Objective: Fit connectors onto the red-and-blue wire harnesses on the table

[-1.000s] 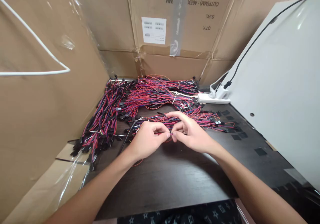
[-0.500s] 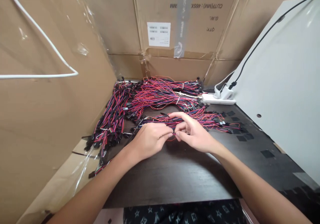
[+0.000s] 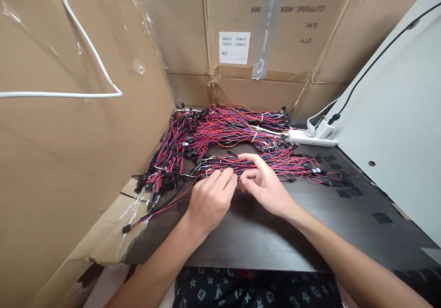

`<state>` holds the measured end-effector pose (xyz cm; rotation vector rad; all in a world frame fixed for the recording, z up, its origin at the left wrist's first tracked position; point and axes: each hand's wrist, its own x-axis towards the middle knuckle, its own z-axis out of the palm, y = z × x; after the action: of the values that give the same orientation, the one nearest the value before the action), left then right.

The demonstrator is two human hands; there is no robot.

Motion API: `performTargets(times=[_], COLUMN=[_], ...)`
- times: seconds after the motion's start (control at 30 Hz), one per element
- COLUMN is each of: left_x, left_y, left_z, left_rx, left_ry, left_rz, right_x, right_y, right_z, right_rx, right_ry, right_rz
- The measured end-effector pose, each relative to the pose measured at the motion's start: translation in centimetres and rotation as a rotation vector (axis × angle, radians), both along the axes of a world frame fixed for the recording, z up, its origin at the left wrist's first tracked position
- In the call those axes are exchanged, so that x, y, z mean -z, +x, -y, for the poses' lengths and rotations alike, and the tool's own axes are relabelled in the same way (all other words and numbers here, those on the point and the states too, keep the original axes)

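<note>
Head view: left hand (image 3: 211,200) and right hand (image 3: 267,189) pinch wire (image 3: 151,214), well inside tabletop edge (image 3: 262,269).

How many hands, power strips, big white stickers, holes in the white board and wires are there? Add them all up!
Hands: 2, left and right
Power strip: 1
Big white sticker: 1
Hole in white board: 1
Wires: too many to count
Total without wires: 5

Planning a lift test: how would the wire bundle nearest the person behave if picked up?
Probably floppy: the wire bundle is many thin strands that curve and splay at the right end. More apt to snag than roll, I'd guess, as strands cross loosely and black connectors poke out.
</note>
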<state>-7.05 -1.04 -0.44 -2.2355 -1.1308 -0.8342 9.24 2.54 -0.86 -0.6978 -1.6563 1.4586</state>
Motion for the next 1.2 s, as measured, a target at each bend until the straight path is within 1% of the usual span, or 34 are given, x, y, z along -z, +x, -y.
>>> performTargets(times=[0.13,0.23,0.33,0.4,0.47,0.57,0.7,0.8,0.93,1.03,1.1,1.2], left_x=[1.5,2.0,2.1,2.1,2.0,1.6,0.7,0.2,0.5,0.9,1.0,0.8], left_y=[-0.4,-1.1,-1.5,-1.6,-1.5,-1.2,-0.7,-0.7,-0.8,-0.9,-1.0,-1.0], left_z=[-0.1,-0.5,-0.9,-1.0,-1.0,-1.3,-2.2,-3.0,-3.3,-3.1,-2.9,-2.9], left_rx=[0.133,0.238,0.326,0.362,0.377,0.377,0.359,0.379,0.401,0.419,0.412,0.4], left_ry=[-0.179,-0.313,-0.372,-0.398,-0.434,-0.5,-0.577,-0.621,-0.643,-0.655,-0.649,-0.635], left_rz=[0.155,0.209,0.213,0.212,0.231,0.327,0.432,0.444,0.482,0.506,0.507,0.498], right_x=[0.0,0.0,0.1,0.1,0.1,0.2,0.3,0.2,0.1,-0.1,-0.4,-1.3], right_y=[0.3,0.8,1.3,1.6,1.9,2.0,2.2,2.2,2.0,2.2,2.8,4.0], right_z=[-0.3,-0.6,-0.9,-1.1,-1.2,-1.3,-1.5,-1.5,-1.4,-1.7,-2.3,-3.2], right_rx=[-0.053,-0.1,-0.16,-0.197,-0.218,-0.213,-0.173,-0.142,-0.107,-0.088,0.013,0.272], right_ry=[-0.026,-0.032,-0.04,-0.024,0.014,0.102,0.224,0.254,0.217,0.105,0.042,0.053], right_rz=[0.052,0.111,0.156,0.188,0.224,0.283,0.322,0.317,0.316,0.306,0.265,0.181])
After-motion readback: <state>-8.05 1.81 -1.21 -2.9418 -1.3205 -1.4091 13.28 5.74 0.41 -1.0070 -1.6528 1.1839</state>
